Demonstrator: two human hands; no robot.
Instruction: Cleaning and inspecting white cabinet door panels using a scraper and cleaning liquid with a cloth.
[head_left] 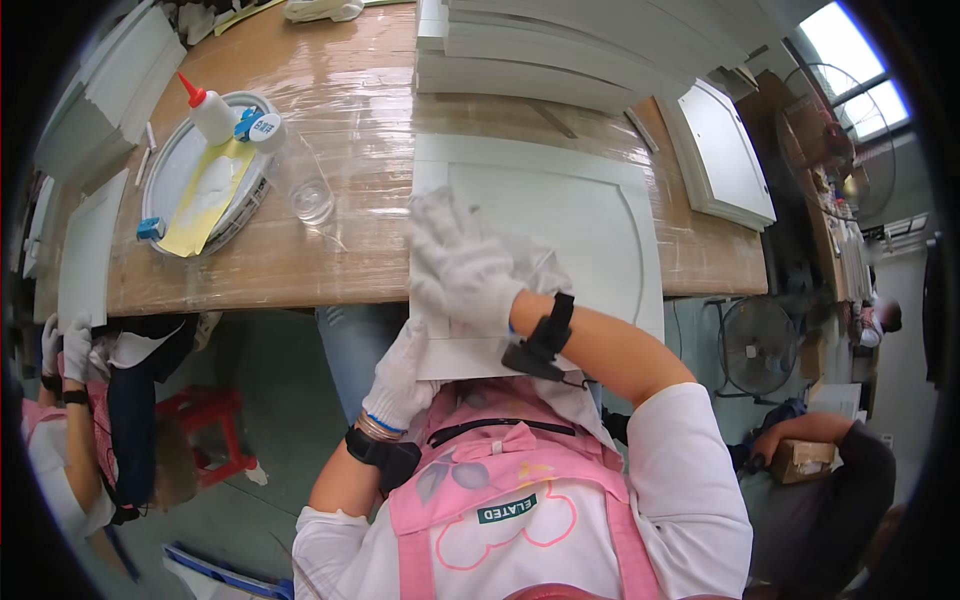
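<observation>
A white rectangular panel [590, 225] with a raised, curved-cornered border lies in front of me, its near end overhanging the table edge. My right hand [465, 265], in a white knit glove, rests on the left part of the panel with its fingers stretched out. A pale, cloth-like fold shows beside its wrist; whether it is a rag or part of the glove is unclear. Also gloved in white, my left hand [400, 378] grips the panel at its near left corner, some of its fingers hidden.
Stacked white panels [540, 75] stand at the back, and more panels [720, 155] lie at the right. On the left, a round lid [165, 180] carries a red-tipped glue bottle [211, 115]; a clear cup [312, 200] stands beside it. Co-workers are at both sides, near a floor fan [757, 345].
</observation>
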